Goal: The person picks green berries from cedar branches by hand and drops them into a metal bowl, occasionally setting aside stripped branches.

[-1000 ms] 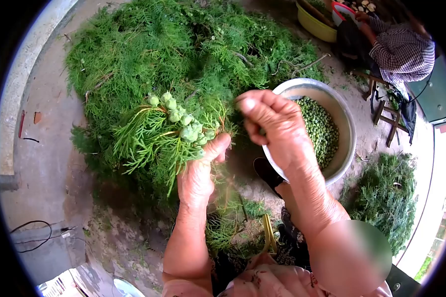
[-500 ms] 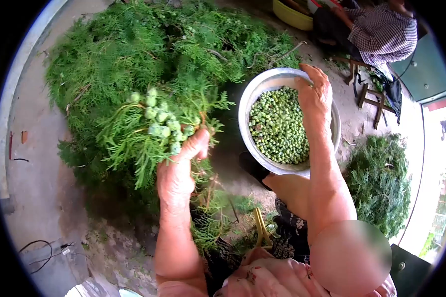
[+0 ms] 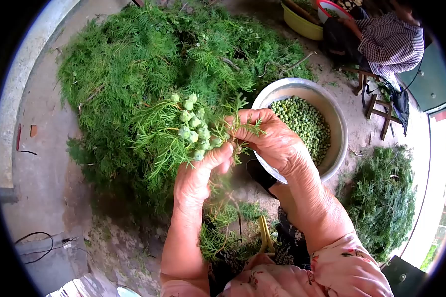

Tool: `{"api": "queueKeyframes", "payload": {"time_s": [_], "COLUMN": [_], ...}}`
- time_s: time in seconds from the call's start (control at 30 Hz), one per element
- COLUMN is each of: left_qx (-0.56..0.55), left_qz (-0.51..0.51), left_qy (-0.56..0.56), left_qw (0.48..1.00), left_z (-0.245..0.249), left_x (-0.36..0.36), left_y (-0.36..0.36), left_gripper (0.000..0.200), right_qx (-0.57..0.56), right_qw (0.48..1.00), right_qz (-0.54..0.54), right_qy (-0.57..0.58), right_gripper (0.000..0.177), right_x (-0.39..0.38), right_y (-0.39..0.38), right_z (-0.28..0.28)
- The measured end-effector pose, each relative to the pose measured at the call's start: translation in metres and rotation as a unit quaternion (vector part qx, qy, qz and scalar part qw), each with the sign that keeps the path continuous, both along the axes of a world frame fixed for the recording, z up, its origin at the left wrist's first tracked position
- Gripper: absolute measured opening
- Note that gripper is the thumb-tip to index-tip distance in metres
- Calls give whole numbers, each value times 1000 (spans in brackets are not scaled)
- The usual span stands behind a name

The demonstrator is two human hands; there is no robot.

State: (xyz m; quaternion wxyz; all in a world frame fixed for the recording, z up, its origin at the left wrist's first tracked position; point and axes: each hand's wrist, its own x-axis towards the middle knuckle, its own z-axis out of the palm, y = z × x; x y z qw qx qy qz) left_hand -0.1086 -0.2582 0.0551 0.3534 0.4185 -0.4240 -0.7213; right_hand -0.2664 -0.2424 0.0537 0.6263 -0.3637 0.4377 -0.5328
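Note:
A leafy green sprig (image 3: 158,129) with a cluster of pale green cones (image 3: 193,123) is held up over the branch pile. Its stem end is gripped by my left hand (image 3: 197,173). Close on its right, my right hand (image 3: 272,141) has thumb and fingers pinched at the sprig's small leafy tips; exactly what lies between them is too small to make out. Behind my right wrist stands a metal basin (image 3: 338,121) holding many loose green cones (image 3: 302,119).
A big pile of green branches (image 3: 129,64) covers the ground ahead and left. A smaller pile (image 3: 381,193) lies right. A seated person (image 3: 391,42) in checked cloth is at the upper right, near a yellow basin (image 3: 302,24) and a wooden stool (image 3: 381,111).
My right hand has moved left from the basin's rim to the sprig, and its fingers have closed there. My left hand still holds the sprig. The view has shifted slightly.

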Motion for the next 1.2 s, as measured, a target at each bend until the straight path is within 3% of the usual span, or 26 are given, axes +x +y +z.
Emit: {"api": "queueKeyframes", "payload": {"time_s": [0.13,0.23,0.27,0.37,0.5,0.6,0.63,0.7,0.77,0.8,0.9,0.97,1.0,1.1,1.17,1.2], "left_qx": [6,10,6,11,35,57,42,12,20,12,-20,-61,-73,-43,-39,-38], "left_qz": [22,45,58,79,103,115,109,95,72,52,41,25,-35,42,39,32], "left_qy": [9,7,7,5,-19,-59,-55,-47,-99,-130,-69,-69,-23,16,22,31], "left_qw": [1000,999,998,997,994,990,992,994,992,990,997,995,996,998,998,998], "left_z": [3,1,-2,-3,-1,-8,-10,-15,-20,-22,-20,-18,-9,-13,-14,-15], "left_x": [1,-1,-3,-2,-1,2,2,2,7,10,3,1,3,-3,-1,0], "left_y": [0,0,2,1,-3,-3,-2,2,3,1,1,-2,-9,-4,-6,-7], "left_gripper": [25,24,24,24,27,29,29,29,26,26,25,26,26,28,29,28], "right_qx": [9,-16,-30,76,0,-42,-116,-206,-200,-179,-186,-67,-6,60,106,101], "right_qw": [998,1000,998,979,976,992,983,939,904,921,916,985,997,991,970,970], "right_qz": [14,-5,-46,-172,-176,-105,-88,-101,-75,-86,-113,-89,-75,-108,-162,-186], "right_qy": [-61,-17,6,76,-126,60,107,257,369,336,338,133,27,-60,-149,-117], "right_gripper": [14,17,16,16,14,12,15,16,20,21,16,13,13,14,17,17], "right_x": [0,2,7,10,-3,3,9,20,24,27,26,24,24,23,18,13], "right_y": [0,-1,1,-1,0,8,7,7,8,8,1,5,6,7,7,6], "right_z": [2,-1,-1,8,15,23,18,14,19,21,5,13,17,9,7,6]}}
